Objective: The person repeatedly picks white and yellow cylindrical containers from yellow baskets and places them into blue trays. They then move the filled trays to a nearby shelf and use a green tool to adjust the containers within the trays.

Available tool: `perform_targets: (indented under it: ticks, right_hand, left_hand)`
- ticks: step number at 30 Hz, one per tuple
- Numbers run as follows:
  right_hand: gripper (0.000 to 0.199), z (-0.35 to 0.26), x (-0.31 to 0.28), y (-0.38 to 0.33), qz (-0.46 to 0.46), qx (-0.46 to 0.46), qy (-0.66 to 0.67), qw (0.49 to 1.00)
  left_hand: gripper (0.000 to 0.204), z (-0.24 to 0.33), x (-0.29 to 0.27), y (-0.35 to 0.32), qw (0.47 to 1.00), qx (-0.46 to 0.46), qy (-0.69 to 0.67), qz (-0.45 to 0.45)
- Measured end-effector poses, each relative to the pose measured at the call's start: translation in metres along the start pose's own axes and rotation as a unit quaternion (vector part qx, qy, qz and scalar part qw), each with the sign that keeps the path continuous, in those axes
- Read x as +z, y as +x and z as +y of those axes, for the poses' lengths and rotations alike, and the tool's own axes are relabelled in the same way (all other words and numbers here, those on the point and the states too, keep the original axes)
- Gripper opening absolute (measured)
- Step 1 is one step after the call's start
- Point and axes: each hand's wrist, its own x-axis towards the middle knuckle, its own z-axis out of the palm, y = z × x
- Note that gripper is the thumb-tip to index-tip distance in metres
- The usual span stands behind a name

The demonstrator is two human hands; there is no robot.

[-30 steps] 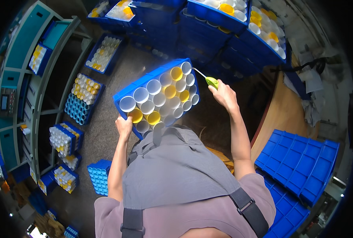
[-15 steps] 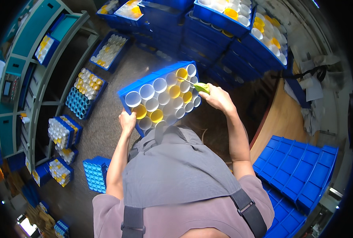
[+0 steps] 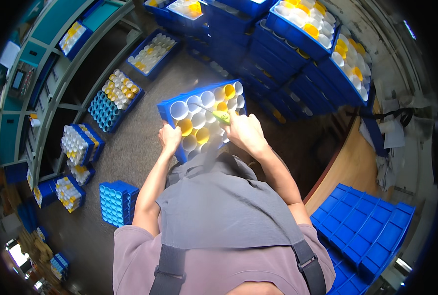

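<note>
My left hand [image 3: 171, 137] grips the near left edge of a blue crate [image 3: 199, 92] tilted in front of my apron. White and yellow round tubes [image 3: 207, 99] fill the crate in rows, open ends facing up. In my closed right hand [image 3: 247, 133] is a green-handled tool [image 3: 221, 117] with a thin metal shaft; its exact kind is unclear. The shaft points left over the far rows of tubes. Whether its tip touches a tube cannot be made out. My right hand and the apron hide some near tubes.
Blue crates of white and yellow tubes [image 3: 305, 22] are stacked ahead. More crates [image 3: 152, 51] stand on the floor at left, beside a grey-and-teal machine [image 3: 56, 19]. Light-blue tubes [image 3: 113, 204] stand nearer. At right are a wooden table [image 3: 344, 162] and stacked blue crates [image 3: 361, 223].
My right hand has moved left with the green-handled tool, from the crate's right end to over its middle. My left hand still holds the crate, and the view has shifted slightly.
</note>
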Motion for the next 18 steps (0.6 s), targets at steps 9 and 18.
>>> perform_targets:
  ticks: [9, 18]
  right_hand:
    - [0.024, -0.026, 0.015, 0.019, 0.082, -0.095, -0.04, 0.991]
    - [0.03, -0.023, 0.037, -0.004, 0.056, -0.133, -0.077, 0.986]
  left_hand:
    - [0.057, -0.004, -0.001, 0.006, 0.999, -0.011, -0.023, 0.02]
    - [0.031, -0.023, -0.003, 0.03, 0.999, -0.043, -0.012, 0.03]
